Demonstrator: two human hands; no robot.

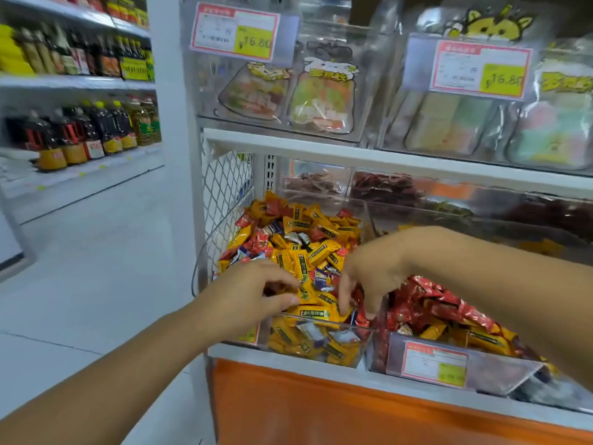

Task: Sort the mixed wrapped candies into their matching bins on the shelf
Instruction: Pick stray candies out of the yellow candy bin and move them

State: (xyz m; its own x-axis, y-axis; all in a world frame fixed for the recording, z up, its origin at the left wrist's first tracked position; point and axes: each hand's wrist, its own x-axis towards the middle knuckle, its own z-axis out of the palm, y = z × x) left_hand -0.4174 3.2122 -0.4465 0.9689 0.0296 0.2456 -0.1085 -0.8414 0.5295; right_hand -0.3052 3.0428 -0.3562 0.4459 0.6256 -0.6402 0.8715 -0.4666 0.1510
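While bent over the front of the clear plastic bin [321,320] at the left end of the white shelf [244,352], both hands down among loose wrapped sweets. Left hand [253,292]: fingers curled in toward the thumb, closed round one or two of the yellow candies [316,255] just above the heap, near the bin's front rim. Right hand [372,274]: wrist high, fingers [345,300] hanging straight down with tips in the pile, thumb set apart from them. Red foil between thumb and fingers, but too blurred to tell whether pinched or merely touched.

Heaped in that bin, mostly yellow candies: flat pillow-shaped packets, glossy, with a dark printed band down the middle and crimped ends. Mixed through them, red candies [263,240] in crinkled foil and a few purple-and-white ones [321,279].

Just beside it on the right, a second bin [378,348] of the same hard clear plastic, piled with more red candies and some yellow ones along its front. Pink-edged price label [434,364] on its sloped face.

Below the shelf lip, a smooth orange panel [321,406]. At the shelf's left side, white wire mesh [224,184] in a diamond pattern. On the tier above, soft clear bags of pastel sweets [321,97].
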